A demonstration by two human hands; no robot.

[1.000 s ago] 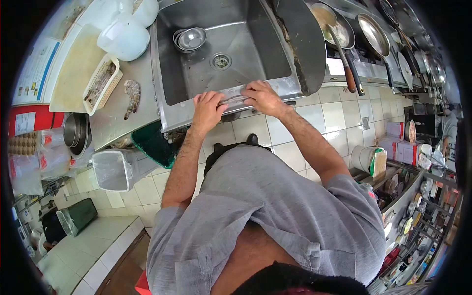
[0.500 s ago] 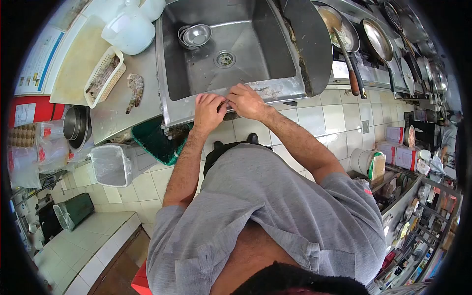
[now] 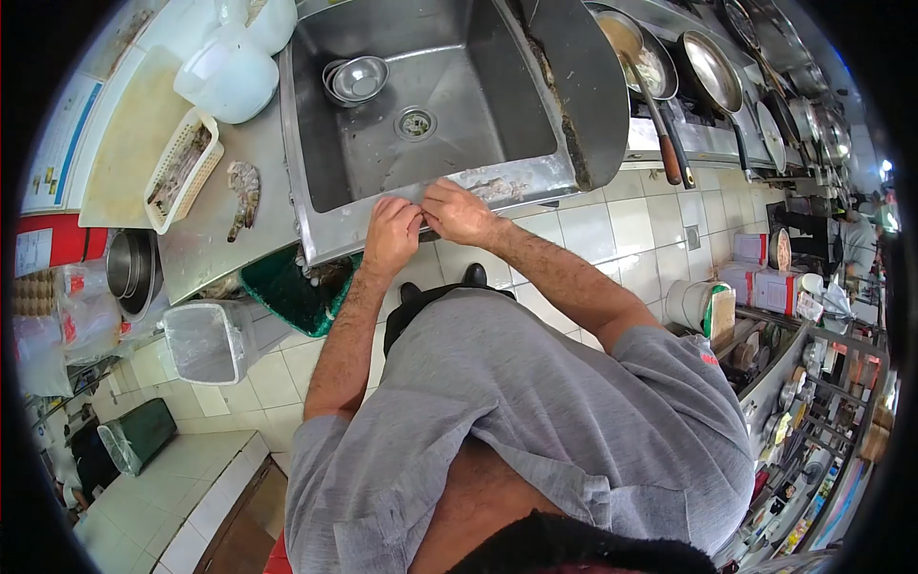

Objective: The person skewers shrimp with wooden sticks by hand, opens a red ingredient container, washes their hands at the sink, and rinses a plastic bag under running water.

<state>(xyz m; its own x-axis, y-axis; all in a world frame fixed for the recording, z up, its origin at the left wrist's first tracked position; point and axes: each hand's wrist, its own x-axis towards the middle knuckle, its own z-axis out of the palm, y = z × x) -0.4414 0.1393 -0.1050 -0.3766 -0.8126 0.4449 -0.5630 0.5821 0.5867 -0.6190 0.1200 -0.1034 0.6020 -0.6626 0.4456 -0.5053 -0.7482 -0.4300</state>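
My left hand (image 3: 393, 234) and my right hand (image 3: 459, 212) meet over the front rim of the steel sink (image 3: 335, 225). Both have curled fingers pinched together at the tips; whatever lies between them is hidden. Pale, wet scraps (image 3: 497, 187) lie on the rim just right of my right hand. On the steel counter to the left rests a raw shrimp (image 3: 245, 196). Beside it stands a cream plastic basket (image 3: 212, 158) with more shrimp inside.
Small metal bowls (image 3: 360, 78) sit in the sink near the drain (image 3: 415, 123). Below the counter are a green bin (image 3: 287, 298) and a lined white bin (image 3: 204, 344). Pans (image 3: 712, 72) with protruding handles stand on the right. A white jug (image 3: 225, 81) is at the back left.
The whole view has shifted slightly, so the surroundings appear further left. Both hands stay together at the sink rim, with only small finger movements.
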